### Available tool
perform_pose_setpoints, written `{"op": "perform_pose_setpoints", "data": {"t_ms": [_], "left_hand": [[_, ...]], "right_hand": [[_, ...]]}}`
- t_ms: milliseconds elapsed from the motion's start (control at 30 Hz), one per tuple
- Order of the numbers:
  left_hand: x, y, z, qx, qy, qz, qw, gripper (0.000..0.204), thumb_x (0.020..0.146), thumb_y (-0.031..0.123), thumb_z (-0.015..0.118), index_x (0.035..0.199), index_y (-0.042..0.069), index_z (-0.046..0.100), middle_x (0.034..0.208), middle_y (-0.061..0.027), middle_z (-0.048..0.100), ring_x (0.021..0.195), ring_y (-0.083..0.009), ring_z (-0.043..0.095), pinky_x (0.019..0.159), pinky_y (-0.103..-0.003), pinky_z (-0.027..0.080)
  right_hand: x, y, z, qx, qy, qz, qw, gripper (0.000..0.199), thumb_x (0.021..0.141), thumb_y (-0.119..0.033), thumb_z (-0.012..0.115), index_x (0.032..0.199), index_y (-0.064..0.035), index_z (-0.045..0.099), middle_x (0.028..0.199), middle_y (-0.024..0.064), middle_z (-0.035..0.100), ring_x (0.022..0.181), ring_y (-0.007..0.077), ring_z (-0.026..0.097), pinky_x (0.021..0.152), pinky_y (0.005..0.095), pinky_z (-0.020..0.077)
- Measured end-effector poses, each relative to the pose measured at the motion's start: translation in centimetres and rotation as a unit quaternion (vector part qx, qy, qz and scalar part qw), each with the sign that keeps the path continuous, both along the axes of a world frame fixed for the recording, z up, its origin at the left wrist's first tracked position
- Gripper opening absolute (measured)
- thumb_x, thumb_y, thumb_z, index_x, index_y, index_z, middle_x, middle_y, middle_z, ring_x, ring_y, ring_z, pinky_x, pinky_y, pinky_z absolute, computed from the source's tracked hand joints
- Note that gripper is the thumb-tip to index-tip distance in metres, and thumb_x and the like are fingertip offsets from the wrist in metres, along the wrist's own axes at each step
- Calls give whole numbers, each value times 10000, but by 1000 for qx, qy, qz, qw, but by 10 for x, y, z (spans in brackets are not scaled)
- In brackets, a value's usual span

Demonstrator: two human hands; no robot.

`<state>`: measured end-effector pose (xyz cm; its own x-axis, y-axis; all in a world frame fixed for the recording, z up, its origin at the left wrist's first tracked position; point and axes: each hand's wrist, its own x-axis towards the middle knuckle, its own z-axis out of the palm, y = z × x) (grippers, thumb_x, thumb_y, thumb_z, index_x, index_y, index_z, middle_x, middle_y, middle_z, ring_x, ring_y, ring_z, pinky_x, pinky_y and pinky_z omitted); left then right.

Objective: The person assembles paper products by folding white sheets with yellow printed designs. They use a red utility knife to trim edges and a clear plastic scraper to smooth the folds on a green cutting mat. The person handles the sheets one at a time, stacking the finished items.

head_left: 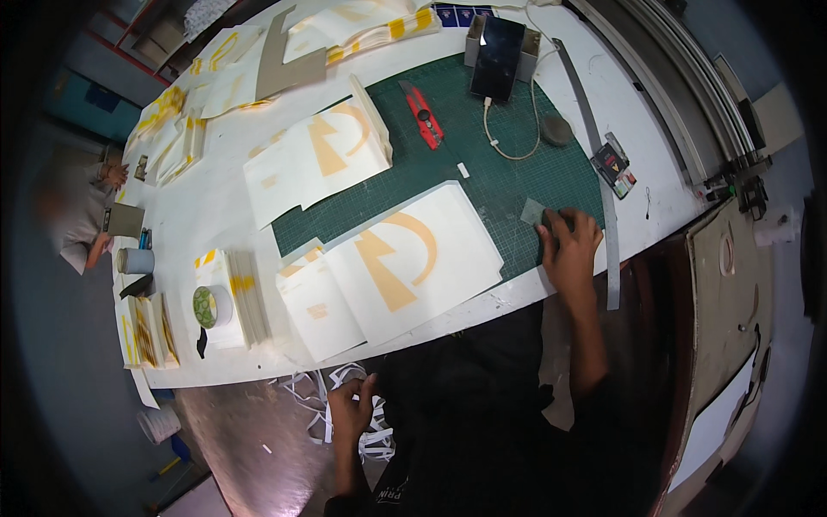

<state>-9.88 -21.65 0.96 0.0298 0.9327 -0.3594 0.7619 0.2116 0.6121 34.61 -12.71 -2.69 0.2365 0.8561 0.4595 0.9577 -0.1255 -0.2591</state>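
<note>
My right hand [570, 246] is over the right part of the green cutting mat [508, 246], its fingers pinched at a small translucent grey square piece [532, 210]. In front of me, at the mat's near edge, lies a white sheet [345, 284] with a pale orange curved print. A second printed white sheet [297, 164] rests further back on the mat. My left hand [351, 405] hangs below the table's front edge, thumb and fingers pressed together; whatever they might hold is hidden. A red box cutter [422, 116] lies near the mat's far edge.
A dark phone [498, 56] leans on a stand, its cable looping beside a round dark object [556, 129]. A metal ruler [612, 250] overhangs the table's edge. Tape rolls [212, 306] and paper stacks [245, 293] sit left. White strips [376, 444] hang below. Another person [77, 202] stands far left.
</note>
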Motion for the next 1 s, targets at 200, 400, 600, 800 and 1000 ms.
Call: {"op": "perform_pose_setpoints", "data": {"t_ms": [200, 400, 600, 800, 1000], "left_hand": [[51, 29, 31, 168, -143, -144, 965, 114, 875, 29, 830, 978, 16, 781, 859, -119, 773, 726, -271, 723, 686, -379, 555], [102, 110, 17, 368, -57, -203, 905, 160, 905, 45, 786, 1056, -3, 762, 1082, -187, 744, 1043, -387, 703, 973, -479, 537], [103, 148, -7, 329, 93, -215, 915, 537, 930, 215, 794, 1408, 35, 630, 1604, -272, 464, 1531, -486, 380, 1251, -628, 288], [98, 153, -22, 265, 144, -224, 927, 805, 961, 459, 760, 1603, 68, 472, 1714, -312, 266, 1611, -492, 216, 1290, -666, 106], [102, 154, -16, 239, 193, -220, 926, 882, 967, 521, 705, 1642, 49, 387, 1745, -302, 191, 1632, -484, 139, 1285, -691, 44]], "right_hand": [[-44, -14, 6, 58, 143, 92, 984, 224, 935, -134, 777, 1141, -52, 747, 1114, 104, 664, 1079, 305, 607, 991, 476, 414], [-84, -19, 10, 6, 211, 90, 973, 260, 917, -145, 791, 1139, -20, 739, 1078, 117, 662, 1063, 313, 610, 984, 481, 411], [-86, -10, 12, -13, 201, 73, 977, 336, 916, -221, 801, 1166, -8, 730, 1069, 137, 658, 1056, 332, 611, 994, 504, 399], [-71, 48, 12, -48, 182, 110, 976, 422, 938, -285, 789, 1256, -15, 722, 1079, 162, 672, 1082, 343, 624, 993, 507, 399], [-47, 111, 17, -140, 222, 203, 943, 489, 921, -332, 827, 1312, -52, 735, 1110, 144, 689, 1102, 312, 629, 986, 476, 389]]}}
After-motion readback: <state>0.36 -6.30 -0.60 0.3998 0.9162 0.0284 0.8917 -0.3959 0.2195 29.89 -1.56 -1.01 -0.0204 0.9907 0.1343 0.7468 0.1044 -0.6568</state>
